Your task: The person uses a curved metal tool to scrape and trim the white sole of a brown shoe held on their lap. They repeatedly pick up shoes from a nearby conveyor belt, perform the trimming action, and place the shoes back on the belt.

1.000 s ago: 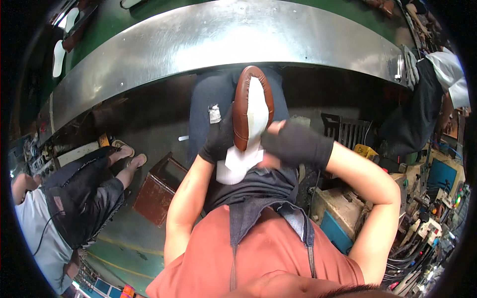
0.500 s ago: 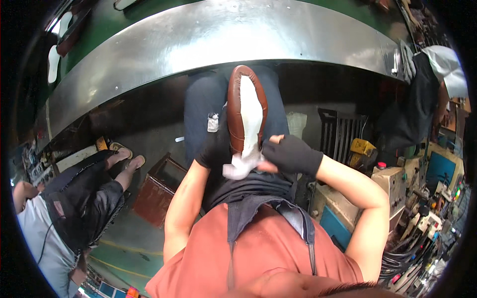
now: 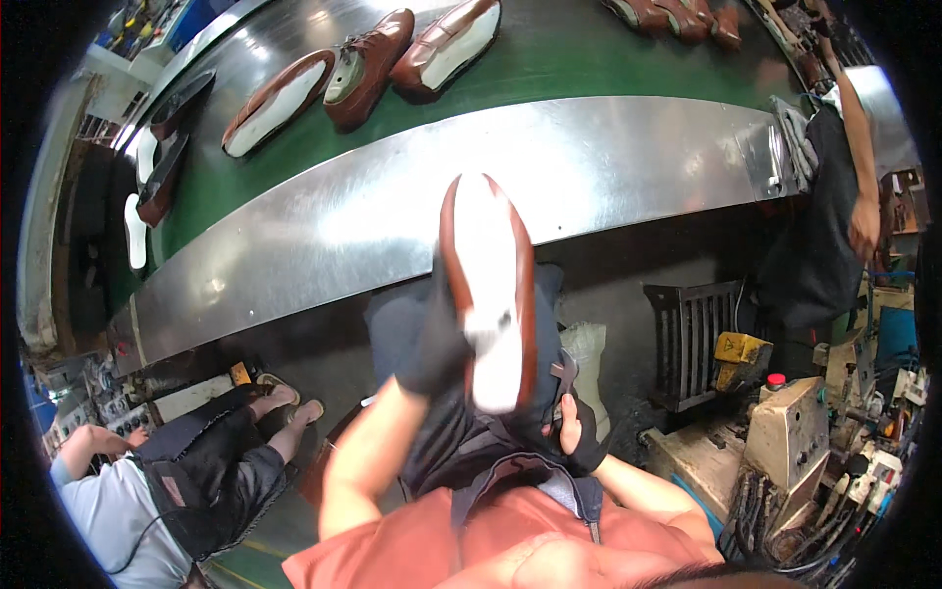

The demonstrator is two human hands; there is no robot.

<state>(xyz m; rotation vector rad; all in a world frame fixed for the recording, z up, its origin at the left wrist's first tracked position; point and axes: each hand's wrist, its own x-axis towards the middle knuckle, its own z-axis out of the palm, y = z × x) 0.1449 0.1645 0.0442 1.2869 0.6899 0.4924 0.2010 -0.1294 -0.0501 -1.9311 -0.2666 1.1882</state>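
A brown leather shoe (image 3: 525,285) is held sole up in front of my lap, its toe toward the metal bench edge. Most of its underside is covered by a long white piece (image 3: 486,236). My left hand (image 3: 437,346), in a black glove, grips the shoe from its left side. Something whitish and blurred lies across the sole there; I cannot make out whether it is a covered thumb. My right hand (image 3: 577,432), in a black fingerless glove, is low by my right thigh, apart from the shoe. Its thumb shows, but the other fingers are mostly hidden.
A metal-edged bench (image 3: 628,147) with a green belt (image 3: 559,59) curves across ahead, carrying several brown shoes (image 3: 368,69). On my right stand a dark slatted rack (image 3: 692,339) and a machine with a red button (image 3: 785,422). Another person (image 3: 186,481) sits at left; a co-worker's arm (image 3: 862,167) hangs at far right.
The shoe has moved nearer the bench edge, with more of the bench in view. My right hand has left the heel and dropped toward my right thigh.
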